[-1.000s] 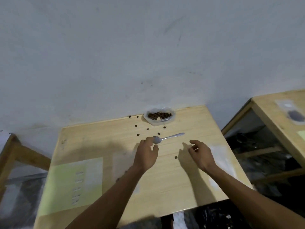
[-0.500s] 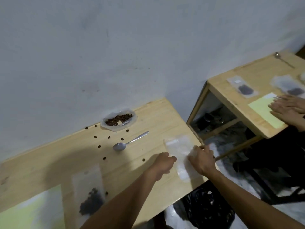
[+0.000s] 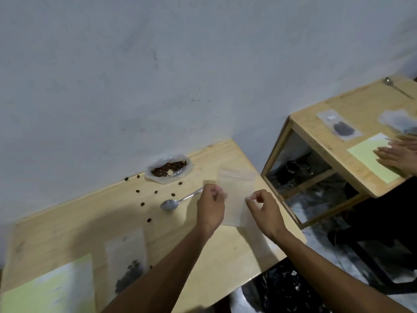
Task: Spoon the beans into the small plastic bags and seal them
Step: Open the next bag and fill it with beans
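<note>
An empty clear plastic bag (image 3: 234,190) is held up above the wooden table (image 3: 203,251). My left hand (image 3: 211,207) pinches its left edge and my right hand (image 3: 264,210) pinches its right edge. A metal spoon (image 3: 173,203) lies on the table just left of my left hand. Behind it an open bag of dark beans (image 3: 169,170) sits by the wall, with several loose beans (image 3: 155,192) scattered in front. A filled bag with beans (image 3: 128,269) lies flat at the near left, partly hidden by my left forearm.
A pale green sheet (image 3: 49,290) lies at the table's near left corner. To the right stands a second wooden table (image 3: 327,141) with bean bags, a green sheet and a spoon (image 3: 394,85); another person's hands (image 3: 399,154) rest there. Black bags fill the floor gap.
Both hands have lifted the empty bag off the table's right side and hold it up by its edges. The camera view swung right, then settled.
</note>
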`<state>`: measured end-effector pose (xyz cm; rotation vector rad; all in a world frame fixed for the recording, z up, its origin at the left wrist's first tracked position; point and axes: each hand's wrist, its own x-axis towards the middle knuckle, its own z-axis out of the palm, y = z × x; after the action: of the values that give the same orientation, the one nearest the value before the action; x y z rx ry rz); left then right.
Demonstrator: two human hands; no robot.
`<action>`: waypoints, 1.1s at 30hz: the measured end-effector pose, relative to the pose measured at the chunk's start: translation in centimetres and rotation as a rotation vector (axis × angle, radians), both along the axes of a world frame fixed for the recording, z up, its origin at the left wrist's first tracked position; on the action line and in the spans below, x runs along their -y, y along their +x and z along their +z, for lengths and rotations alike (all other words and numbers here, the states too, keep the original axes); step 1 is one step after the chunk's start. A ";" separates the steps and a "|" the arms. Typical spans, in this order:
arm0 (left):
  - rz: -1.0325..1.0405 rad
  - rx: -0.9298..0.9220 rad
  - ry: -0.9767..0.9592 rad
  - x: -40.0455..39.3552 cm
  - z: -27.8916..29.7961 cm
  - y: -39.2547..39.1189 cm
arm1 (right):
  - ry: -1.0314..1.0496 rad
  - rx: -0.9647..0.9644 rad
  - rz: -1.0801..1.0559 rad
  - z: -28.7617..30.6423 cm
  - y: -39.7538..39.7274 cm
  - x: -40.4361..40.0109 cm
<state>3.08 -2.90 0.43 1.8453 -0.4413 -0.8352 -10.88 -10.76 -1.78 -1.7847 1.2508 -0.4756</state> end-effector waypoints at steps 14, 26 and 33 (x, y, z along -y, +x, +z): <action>-0.005 0.654 0.115 -10.0 5.6 12.3 | 0.274 0.326 0.516 9.4 13.6 -3.1; 0.404 -0.206 -0.236 -11.4 10.5 12.8 | 0.183 0.274 0.846 11.3 19.2 -6.6; 0.406 -0.208 -0.262 -11.7 11.0 14.0 | 0.281 0.274 0.800 12.0 20.5 -6.4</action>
<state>17.12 8.76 11.42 1.5149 -0.0350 -0.6460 9.63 -4.35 10.23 -1.7329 0.3292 -0.0669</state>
